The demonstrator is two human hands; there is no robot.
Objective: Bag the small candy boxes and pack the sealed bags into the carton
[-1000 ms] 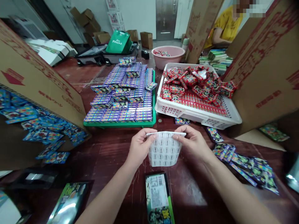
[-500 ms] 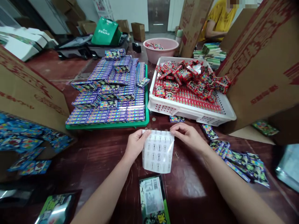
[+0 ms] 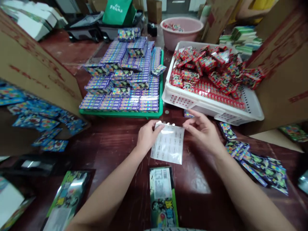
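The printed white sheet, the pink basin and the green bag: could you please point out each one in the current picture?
Printed white sheet [image 3: 168, 145]: head view, middle of its printed face.
Pink basin [image 3: 177, 39]: head view, outer wall below the rim.
Green bag [image 3: 117, 14]: head view, its front face.

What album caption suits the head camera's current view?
Left hand holding a sheet of oval stickers, right hand by its corner, stacked purple boxes beyond.

Behind the sticker sheet [image 3: 169, 146] stand 1 tray [image 3: 161, 93], left, and 1 basket [image 3: 203, 110], right, with 1 package [image 3: 163, 199] before it.
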